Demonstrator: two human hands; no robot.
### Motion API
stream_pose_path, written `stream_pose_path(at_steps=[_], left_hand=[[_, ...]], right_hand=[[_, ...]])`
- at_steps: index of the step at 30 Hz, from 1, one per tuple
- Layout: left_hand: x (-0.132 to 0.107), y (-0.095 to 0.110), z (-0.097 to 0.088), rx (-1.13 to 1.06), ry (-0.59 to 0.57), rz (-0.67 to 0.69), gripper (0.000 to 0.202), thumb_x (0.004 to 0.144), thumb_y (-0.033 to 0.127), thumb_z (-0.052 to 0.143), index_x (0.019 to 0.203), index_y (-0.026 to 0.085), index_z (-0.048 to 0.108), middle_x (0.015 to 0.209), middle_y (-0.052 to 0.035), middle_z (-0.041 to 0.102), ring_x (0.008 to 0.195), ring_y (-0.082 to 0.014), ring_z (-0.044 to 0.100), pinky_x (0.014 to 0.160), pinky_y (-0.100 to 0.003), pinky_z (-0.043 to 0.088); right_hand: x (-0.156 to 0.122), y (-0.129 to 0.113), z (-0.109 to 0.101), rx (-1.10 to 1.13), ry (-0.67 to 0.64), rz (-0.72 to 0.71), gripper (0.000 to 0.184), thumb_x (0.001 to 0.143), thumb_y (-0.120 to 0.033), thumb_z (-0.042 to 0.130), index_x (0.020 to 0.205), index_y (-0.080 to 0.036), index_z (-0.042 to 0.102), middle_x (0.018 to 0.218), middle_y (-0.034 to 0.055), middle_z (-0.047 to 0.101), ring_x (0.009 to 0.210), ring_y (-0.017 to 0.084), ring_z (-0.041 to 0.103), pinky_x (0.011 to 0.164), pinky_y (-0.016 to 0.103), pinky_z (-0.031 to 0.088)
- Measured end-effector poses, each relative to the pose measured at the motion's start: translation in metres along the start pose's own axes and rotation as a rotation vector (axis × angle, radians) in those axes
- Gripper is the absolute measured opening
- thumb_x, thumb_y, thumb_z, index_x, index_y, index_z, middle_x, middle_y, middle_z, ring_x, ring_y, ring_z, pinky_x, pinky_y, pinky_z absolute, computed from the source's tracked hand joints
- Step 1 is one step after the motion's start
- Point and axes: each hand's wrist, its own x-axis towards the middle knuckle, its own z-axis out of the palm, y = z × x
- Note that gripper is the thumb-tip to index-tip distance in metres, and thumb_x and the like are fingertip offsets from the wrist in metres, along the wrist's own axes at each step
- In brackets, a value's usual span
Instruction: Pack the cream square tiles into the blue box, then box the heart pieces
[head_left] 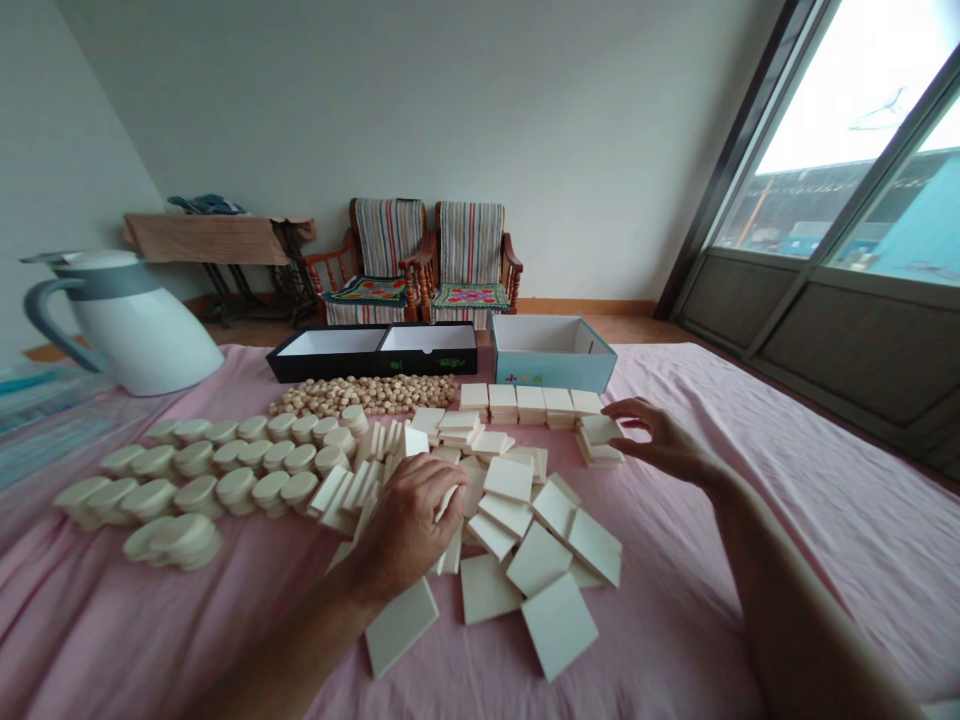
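My left hand (412, 515) is curled over a loose heap of square cream-coloured wooden tiles (510, 480). Its fingers are closed on a tile, part of whose pale edge shows beside the thumb; the fingertips are mostly hidden. To the right, my right hand (667, 440) pinches the right side of a square wooden tile (601, 430) between thumb and fingers. That tile lies on top of a short stack. Behind it stands a row of neat tile stacks (531, 402). Several tiles lie flat and overlapping in front of both hands.
Stacked round wooden discs (196, 495) form rows at the left. A pile of small wooden beads (360, 394) lies before a black divided box (330, 352) and a light blue box (551, 350). A white jug (142, 330) stands far left on the pink cloth (675, 620).
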Motion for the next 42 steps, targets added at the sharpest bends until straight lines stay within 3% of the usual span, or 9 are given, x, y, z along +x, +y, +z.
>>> stream_pose_path(at_steps=[6, 10, 14, 21, 30, 34, 36, 38, 42], left_hand=[[0.000, 0.001, -0.001, 0.001, 0.017, 0.004, 0.014, 0.082, 0.010, 0.052, 0.082, 0.018, 0.064, 0.081, -0.0045, 0.068, 0.080, -0.0184, 0.061, 0.075, -0.033, 0.050], [0.000, 0.001, -0.002, -0.002, 0.016, 0.002, 0.014, 0.082, 0.010, 0.052, 0.083, 0.018, 0.063, 0.082, -0.0040, 0.067, 0.082, -0.0186, 0.061, 0.076, -0.034, 0.049], [0.000, 0.000, -0.001, -0.001, 0.003, 0.000, 0.014, 0.083, 0.009, 0.051, 0.083, 0.018, 0.062, 0.083, -0.0041, 0.067, 0.082, -0.0189, 0.060, 0.077, -0.034, 0.049], [0.000, 0.001, -0.001, -0.014, -0.001, -0.004, 0.013, 0.083, 0.009, 0.051, 0.084, 0.018, 0.062, 0.083, -0.0043, 0.067, 0.082, -0.0187, 0.060, 0.077, -0.034, 0.048], [0.000, 0.001, 0.000, -0.008, 0.008, 0.007, 0.013, 0.082, 0.009, 0.052, 0.083, 0.017, 0.062, 0.082, -0.0040, 0.066, 0.081, -0.0187, 0.060, 0.076, -0.033, 0.048], [0.000, 0.001, 0.000, -0.014, 0.013, 0.007, 0.013, 0.082, 0.008, 0.052, 0.082, 0.017, 0.062, 0.082, -0.0039, 0.066, 0.081, -0.0187, 0.059, 0.076, -0.033, 0.048], [-0.001, 0.001, 0.000, -0.015, 0.001, -0.001, 0.013, 0.082, 0.009, 0.052, 0.082, 0.017, 0.062, 0.081, -0.0040, 0.066, 0.081, -0.0189, 0.059, 0.076, -0.034, 0.048], [-0.002, 0.001, 0.000, -0.016, -0.020, -0.010, 0.013, 0.083, 0.010, 0.052, 0.083, 0.017, 0.063, 0.082, -0.0041, 0.066, 0.081, -0.0192, 0.059, 0.076, -0.034, 0.048], [-0.002, 0.000, 0.000, -0.031, -0.025, -0.014, 0.013, 0.083, 0.009, 0.052, 0.084, 0.017, 0.062, 0.082, -0.0040, 0.066, 0.082, -0.0189, 0.058, 0.077, -0.034, 0.047]], right_hand=[[0.003, 0.003, 0.003, -0.003, 0.112, 0.111, 0.036, 0.078, -0.039, 0.057, 0.107, -0.017, 0.059, 0.110, 0.0124, 0.063, 0.104, 0.026, 0.060, 0.085, 0.043, 0.050], [0.007, -0.009, 0.019, -0.341, 0.263, 0.356, 0.050, 0.079, -0.048, 0.054, 0.114, -0.012, 0.053, 0.093, 0.0168, 0.067, 0.084, 0.029, 0.065, 0.071, 0.041, 0.050], [0.005, -0.028, 0.038, -0.589, 0.132, 0.448, 0.068, 0.080, -0.057, 0.050, 0.122, -0.004, 0.046, 0.090, 0.0246, 0.067, 0.080, 0.035, 0.065, 0.060, 0.039, 0.046], [0.004, -0.038, 0.057, -0.711, 0.044, 0.444, 0.090, 0.079, -0.050, 0.053, 0.143, 0.000, 0.015, 0.094, 0.0268, 0.067, 0.083, 0.039, 0.066, 0.057, 0.039, 0.043], [0.005, -0.043, 0.065, -0.761, 0.050, 0.461, 0.081, 0.081, -0.037, 0.049, 0.146, -0.005, 0.012, 0.094, 0.0221, 0.067, 0.080, 0.034, 0.066, 0.059, 0.036, 0.041], [0.006, -0.044, 0.062, -0.770, 0.082, 0.488, 0.080, 0.081, -0.044, 0.051, 0.143, -0.005, 0.021, 0.095, 0.0204, 0.066, 0.082, 0.033, 0.064, 0.062, 0.036, 0.041], [0.005, -0.050, 0.058, -0.763, 0.141, 0.412, 0.071, 0.081, -0.046, 0.053, 0.138, -0.008, 0.034, 0.099, 0.0196, 0.065, 0.089, 0.033, 0.061, 0.069, 0.038, 0.042], [0.005, -0.060, 0.058, -0.657, 0.166, 0.225, 0.051, 0.082, -0.040, 0.054, 0.125, -0.013, 0.049, 0.102, 0.0163, 0.064, 0.094, 0.030, 0.059, 0.077, 0.039, 0.042], [0.002, -0.086, 0.071, -0.231, -0.080, -0.204, 0.031, 0.080, -0.027, 0.059, 0.110, -0.020, 0.059, 0.107, 0.0082, 0.064, 0.097, 0.020, 0.058, 0.082, 0.032, 0.045]])
